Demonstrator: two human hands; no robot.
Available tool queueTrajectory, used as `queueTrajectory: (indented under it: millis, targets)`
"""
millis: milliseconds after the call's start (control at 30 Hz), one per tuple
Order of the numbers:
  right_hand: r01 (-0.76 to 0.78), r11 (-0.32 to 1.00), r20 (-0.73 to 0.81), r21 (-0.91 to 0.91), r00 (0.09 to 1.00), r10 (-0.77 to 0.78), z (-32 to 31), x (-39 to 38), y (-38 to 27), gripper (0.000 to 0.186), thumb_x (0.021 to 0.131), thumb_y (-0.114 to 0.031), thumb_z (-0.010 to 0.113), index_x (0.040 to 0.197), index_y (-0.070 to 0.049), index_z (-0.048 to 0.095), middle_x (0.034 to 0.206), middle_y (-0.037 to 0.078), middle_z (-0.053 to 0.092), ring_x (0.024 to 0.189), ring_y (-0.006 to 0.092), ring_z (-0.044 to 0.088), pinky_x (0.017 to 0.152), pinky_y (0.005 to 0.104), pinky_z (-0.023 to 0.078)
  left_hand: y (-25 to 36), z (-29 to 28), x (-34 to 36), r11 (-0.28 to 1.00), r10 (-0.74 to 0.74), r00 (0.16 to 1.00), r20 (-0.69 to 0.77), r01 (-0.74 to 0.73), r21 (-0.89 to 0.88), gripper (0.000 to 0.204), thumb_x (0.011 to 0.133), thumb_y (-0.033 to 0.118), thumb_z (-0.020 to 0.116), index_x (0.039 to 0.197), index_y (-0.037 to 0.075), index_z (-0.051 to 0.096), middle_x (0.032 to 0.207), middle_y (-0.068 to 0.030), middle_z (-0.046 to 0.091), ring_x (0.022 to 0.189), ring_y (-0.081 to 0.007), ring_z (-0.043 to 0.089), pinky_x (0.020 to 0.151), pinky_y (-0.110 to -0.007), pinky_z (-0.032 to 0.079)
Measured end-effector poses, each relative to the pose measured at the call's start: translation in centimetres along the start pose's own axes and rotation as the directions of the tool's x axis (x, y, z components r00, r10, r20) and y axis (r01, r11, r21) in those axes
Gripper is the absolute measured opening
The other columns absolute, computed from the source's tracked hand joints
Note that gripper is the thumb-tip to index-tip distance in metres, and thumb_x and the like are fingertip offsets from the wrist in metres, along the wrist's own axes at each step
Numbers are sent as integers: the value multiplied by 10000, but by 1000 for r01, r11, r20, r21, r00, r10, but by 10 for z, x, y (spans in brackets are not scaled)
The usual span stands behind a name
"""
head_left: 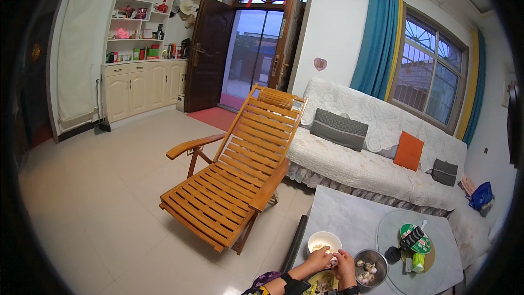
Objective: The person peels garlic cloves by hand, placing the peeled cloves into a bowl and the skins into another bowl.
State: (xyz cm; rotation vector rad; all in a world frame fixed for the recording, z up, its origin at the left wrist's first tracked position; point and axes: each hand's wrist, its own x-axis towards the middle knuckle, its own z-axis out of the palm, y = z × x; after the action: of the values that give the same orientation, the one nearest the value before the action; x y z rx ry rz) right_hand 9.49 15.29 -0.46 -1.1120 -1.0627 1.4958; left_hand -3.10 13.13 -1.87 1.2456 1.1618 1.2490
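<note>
My left hand (318,260) and my right hand (345,267) meet at the near edge of the white bowl (310,240). Their fingers close together around a small pale piece of garlic (333,263), mostly covered by the fingertips. Pale pieces, apparently cloves, lie inside the white bowl. Just right of my right hand stands a metal bowl (385,265) with several whole garlic bulbs (367,272). Below and between my wrists is a yellowish container (326,283) with what looks like garlic skins, partly hidden by my arms.
On the grey table (341,210), a round glass turntable (390,229) carries a green round-lidded tub (417,246), a black object and a green-yellow pack. A wooden reclining chair (234,180) stands ahead left. The white-covered sofa (349,158) lies beyond the table.
</note>
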Motion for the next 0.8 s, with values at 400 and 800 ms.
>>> queueTrajectory:
  millis: [400,800]
  targets:
    - [315,927,15,-204,948,-319,33,-85,-40,206,843,-130,378,917,5,515,863,101,527,732,172,514,613,266,427,15,9,-43,968,249,964,97,-249,-13,296,831,176,474,1069,1,493,942,-125,584,807,-177,583,684,-281,469]
    - [203,945,88,-256,979,-186,-7,-114,-14,301,879,-163,373,1064,33,508,983,113,547,892,187,521,768,274,418,3,31,-75,906,418,880,223,-386,-177,170,797,96,490,929,6,549,786,-65,567,698,-144,537,583,-268,453]
